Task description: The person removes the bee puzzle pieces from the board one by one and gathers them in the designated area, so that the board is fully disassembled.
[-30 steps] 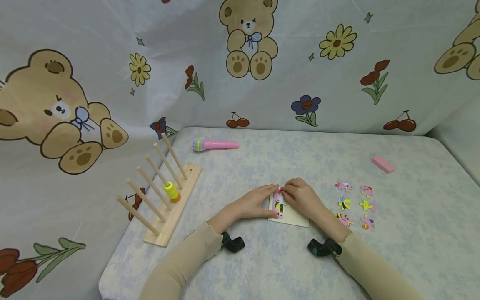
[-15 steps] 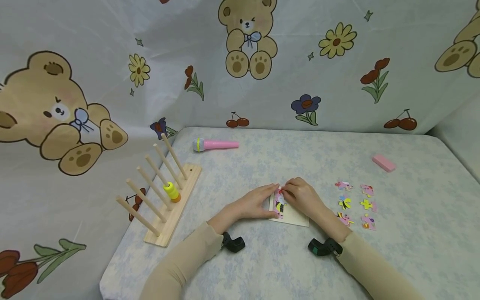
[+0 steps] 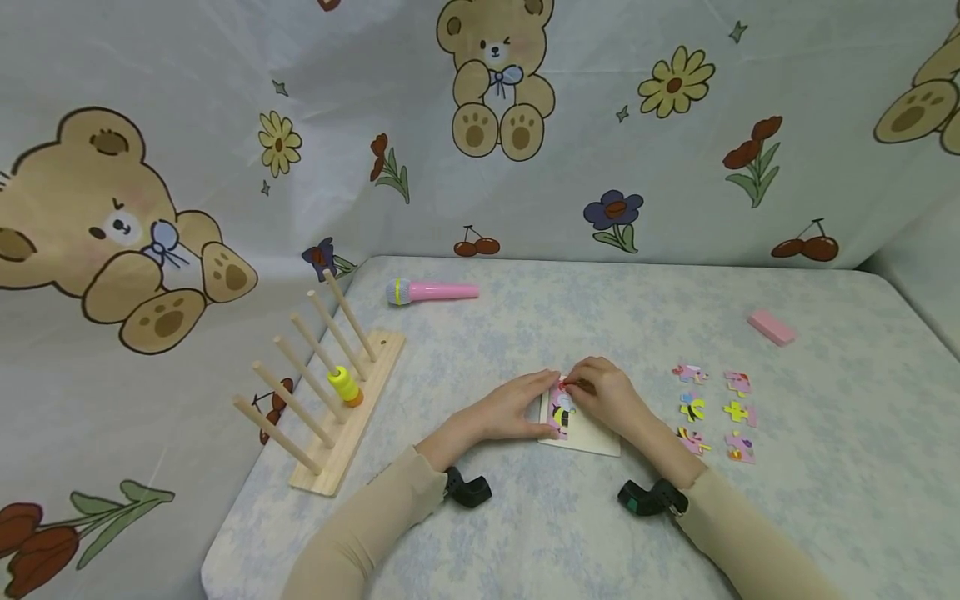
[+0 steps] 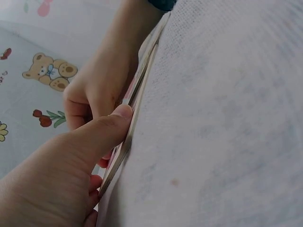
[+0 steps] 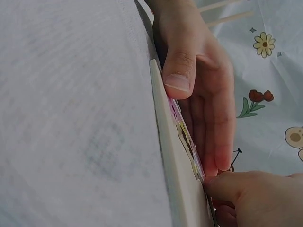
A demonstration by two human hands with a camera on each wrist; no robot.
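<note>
A pale puzzle board (image 3: 596, 439) lies on the table, with pink, yellow and black puzzle pieces (image 3: 560, 414) along its left side. My left hand (image 3: 513, 410) holds the board at its left end, thumb at the near corner and fingers at the far one. In the left wrist view the left thumb (image 4: 106, 130) rests on the board's edge. My right hand (image 3: 609, 398) has its fingers curled at the far left part, pinching a pink and red puzzle piece mostly hidden by the fingertips. The right wrist view shows those fingers low against the board (image 5: 173, 165).
Several loose puzzle pieces (image 3: 693, 407) lie in two columns to the right. Beyond them sits a pink block (image 3: 772, 327). A pink toy microphone (image 3: 442, 291) lies at the back left. The wooden peg stand (image 3: 352, 425), with yellow and orange rings (image 3: 344, 385), stands at left.
Both hands stay almost in place. The right fingers shift slightly at the board's far left part, while the loose pieces stay where they were.
</note>
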